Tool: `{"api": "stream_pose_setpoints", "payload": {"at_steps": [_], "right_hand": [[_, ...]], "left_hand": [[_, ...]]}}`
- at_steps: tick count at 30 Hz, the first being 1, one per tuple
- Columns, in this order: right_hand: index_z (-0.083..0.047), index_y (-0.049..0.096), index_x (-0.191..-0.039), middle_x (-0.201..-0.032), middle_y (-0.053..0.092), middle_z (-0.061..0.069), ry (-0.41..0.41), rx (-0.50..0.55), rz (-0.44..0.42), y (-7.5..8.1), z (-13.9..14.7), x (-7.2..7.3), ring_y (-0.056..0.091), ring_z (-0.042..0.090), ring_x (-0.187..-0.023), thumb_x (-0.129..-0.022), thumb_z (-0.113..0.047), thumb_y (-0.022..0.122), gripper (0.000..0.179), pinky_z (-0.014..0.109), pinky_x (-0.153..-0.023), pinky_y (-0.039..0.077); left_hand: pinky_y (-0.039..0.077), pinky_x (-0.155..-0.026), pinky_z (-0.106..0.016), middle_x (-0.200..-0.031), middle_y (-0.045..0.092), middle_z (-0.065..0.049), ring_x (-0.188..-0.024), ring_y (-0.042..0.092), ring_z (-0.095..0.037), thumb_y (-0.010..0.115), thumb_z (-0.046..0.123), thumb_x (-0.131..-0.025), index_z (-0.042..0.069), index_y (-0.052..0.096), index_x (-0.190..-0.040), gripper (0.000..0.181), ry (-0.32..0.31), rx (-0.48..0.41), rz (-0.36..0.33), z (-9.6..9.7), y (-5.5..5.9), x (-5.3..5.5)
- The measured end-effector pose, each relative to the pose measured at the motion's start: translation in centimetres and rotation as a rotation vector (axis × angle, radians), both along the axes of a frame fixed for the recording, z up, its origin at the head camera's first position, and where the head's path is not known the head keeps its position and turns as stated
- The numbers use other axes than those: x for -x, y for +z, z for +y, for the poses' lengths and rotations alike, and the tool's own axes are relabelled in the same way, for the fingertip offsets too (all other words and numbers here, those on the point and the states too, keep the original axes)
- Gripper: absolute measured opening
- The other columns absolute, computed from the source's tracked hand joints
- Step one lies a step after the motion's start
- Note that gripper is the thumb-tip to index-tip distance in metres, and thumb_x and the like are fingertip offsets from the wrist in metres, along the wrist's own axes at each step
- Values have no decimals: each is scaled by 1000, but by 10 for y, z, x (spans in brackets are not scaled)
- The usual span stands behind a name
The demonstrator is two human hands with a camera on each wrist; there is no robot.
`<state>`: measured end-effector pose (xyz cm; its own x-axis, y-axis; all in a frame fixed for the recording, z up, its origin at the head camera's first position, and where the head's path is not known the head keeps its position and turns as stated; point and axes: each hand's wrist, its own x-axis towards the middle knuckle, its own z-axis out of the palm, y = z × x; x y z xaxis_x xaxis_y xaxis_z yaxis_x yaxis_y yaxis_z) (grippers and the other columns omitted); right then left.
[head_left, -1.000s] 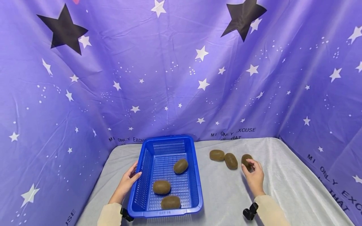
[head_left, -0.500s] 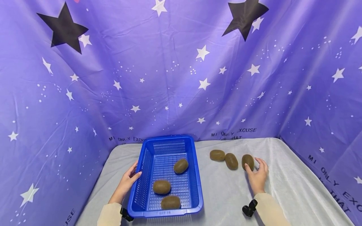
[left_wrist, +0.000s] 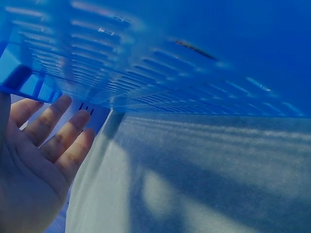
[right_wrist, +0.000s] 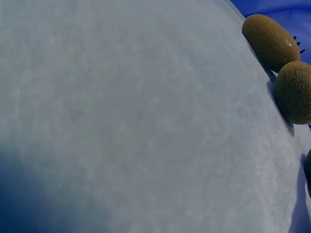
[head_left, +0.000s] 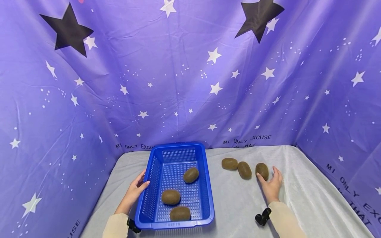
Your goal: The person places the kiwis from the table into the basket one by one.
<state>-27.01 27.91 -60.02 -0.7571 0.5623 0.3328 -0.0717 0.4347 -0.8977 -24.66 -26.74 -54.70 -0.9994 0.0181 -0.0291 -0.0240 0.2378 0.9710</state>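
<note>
In the head view my right hand [head_left: 272,187] is beside the rightmost kiwi [head_left: 262,171] on the cloth. Its thumb lies at the kiwi's near side, while the fingers spread apart to the right; whether the thumb touches cannot be told. Left of that fruit lie another kiwi [head_left: 244,170] and a kiwi [head_left: 229,164] end to side; the right wrist view also has a kiwi [right_wrist: 271,42] at its upper right. My left hand [head_left: 133,192] rests against the left side of a blue plastic basket [head_left: 209,198], fingers extended beneath its rim in the left wrist view.
Inside the basket are three kiwis, one kiwi [head_left: 190,175] toward the back right, one kiwi [head_left: 171,197] in the middle and one kiwi [head_left: 180,213] at the front. Pale cloth [head_left: 235,205] covers the table. A purple starry curtain [head_left: 190,82] encloses the back and sides.
My right hand has let go of the rightmost kiwi, its fingers moving off to the right and spreading. The left hand and basket have stayed in place.
</note>
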Motion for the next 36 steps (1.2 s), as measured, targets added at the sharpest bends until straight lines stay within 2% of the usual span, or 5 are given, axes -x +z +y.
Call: {"api": "stream_pose_setpoints", "payload": {"at_steps": [14,19,27,30,36], "right_hand": [[5,24,-145,-140,35,30,133,58,-202,2,6,2,38,41,-124,-83,-11,69,78,52,-103,31],[7,27,-143,-140,35,30,168,28,-218,1,7,2,39,42,-124,-83,-9,68,74,52,-102,32],[5,33,-139,-133,42,30,136,25,-229,1,5,2,45,40,-118,-83,-10,67,67,48,-95,35],[4,35,-138,-130,46,29,118,33,-230,1,5,2,47,37,-114,-83,-11,67,66,42,-91,37],[2,38,-137,-128,49,28,99,70,-195,-1,6,4,50,34,-112,-83,-9,68,62,18,-79,34]], "left_hand": [[48,-90,-45,-140,43,-22,-119,49,-36,60,21,-92,12,29,-149,66,-4,3,9,0,-1,0],[49,-88,-41,-140,43,-23,-118,50,-34,59,20,-93,9,28,-148,64,-14,0,20,0,0,0],[52,-82,-36,-138,44,-26,-110,55,-26,58,18,-93,6,29,-148,63,-20,4,49,1,1,-2],[51,-83,-37,-138,45,-25,-111,55,-27,59,19,-93,7,30,-148,63,-13,7,48,0,1,-2],[49,-89,-42,-140,43,-24,-118,49,-34,60,21,-92,8,29,-148,65,-7,1,16,0,-1,1]]}}
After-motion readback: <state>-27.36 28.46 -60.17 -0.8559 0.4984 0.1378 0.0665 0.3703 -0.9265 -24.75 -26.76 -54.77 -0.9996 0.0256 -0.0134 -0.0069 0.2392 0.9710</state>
